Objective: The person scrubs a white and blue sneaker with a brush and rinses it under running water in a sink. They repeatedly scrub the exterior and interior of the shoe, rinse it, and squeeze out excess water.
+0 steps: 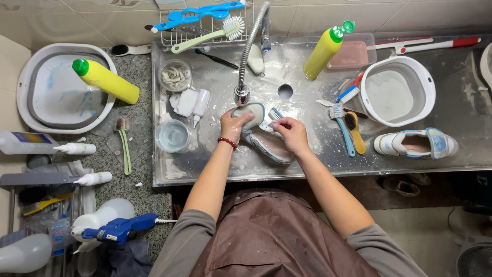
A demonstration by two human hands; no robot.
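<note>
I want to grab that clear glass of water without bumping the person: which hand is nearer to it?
Left. The left hand grips the shoe's toe just right of the glass of water; the right hand, holding a small brush, is farther right.

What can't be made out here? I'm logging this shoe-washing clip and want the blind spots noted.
All in the head view:
- Shoe: its toe is covered by the left hand, its side by the right hand.
- Small brush: its handle is buried in the right hand's grip.
- White basin: cut off by the right edge.
- Clear tub: contents too small to identify.
- Floor under the sink: too dark.
</note>
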